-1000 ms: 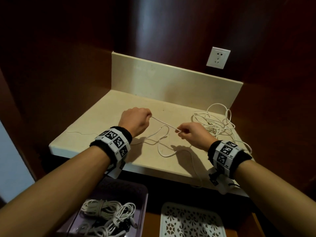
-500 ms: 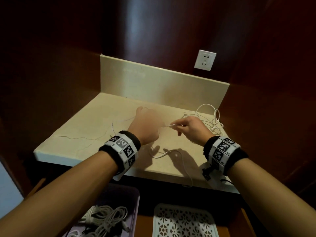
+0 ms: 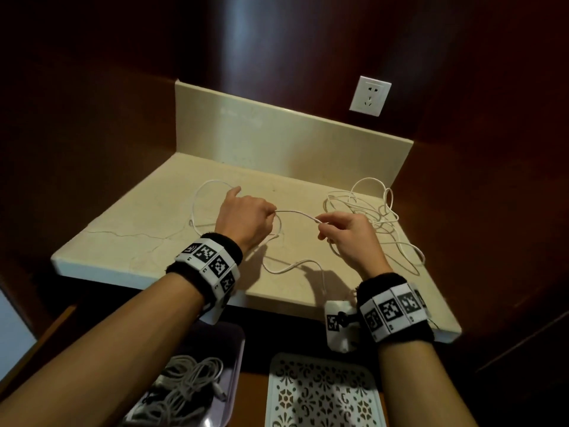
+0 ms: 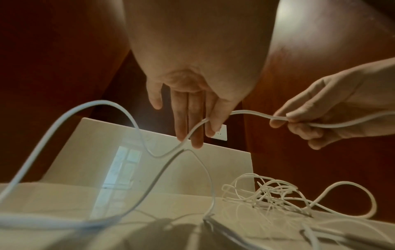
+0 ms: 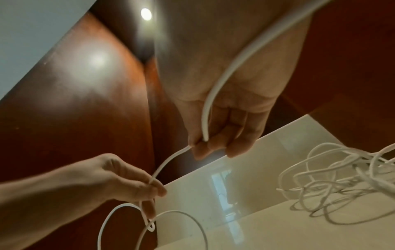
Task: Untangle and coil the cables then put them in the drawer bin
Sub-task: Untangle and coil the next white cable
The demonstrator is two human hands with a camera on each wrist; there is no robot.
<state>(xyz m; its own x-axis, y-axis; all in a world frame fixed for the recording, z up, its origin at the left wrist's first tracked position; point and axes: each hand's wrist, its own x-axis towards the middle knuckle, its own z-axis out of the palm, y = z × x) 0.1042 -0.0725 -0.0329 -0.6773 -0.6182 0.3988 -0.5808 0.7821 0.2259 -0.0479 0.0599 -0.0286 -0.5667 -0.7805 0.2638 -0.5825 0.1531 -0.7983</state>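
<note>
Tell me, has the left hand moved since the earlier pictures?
Yes. The left hand has shifted leftward along the beige stone counter, away from the tangled white cable pile, drawing its thin white cable out.

Beige stone desk (image 3: 129, 241) under both hands, hairline crack across near-left part. Matching upright backsplash (image 3: 277, 140) beyond hands. White wall socket (image 3: 370, 96) above backsplash, beyond right hand. Dark red-brown wood panels (image 3: 92, 103) on all sides. Round ceiling light (image 5: 146, 14) overhead. White perforated tray (image 3: 323, 396) below right wrist.
</note>
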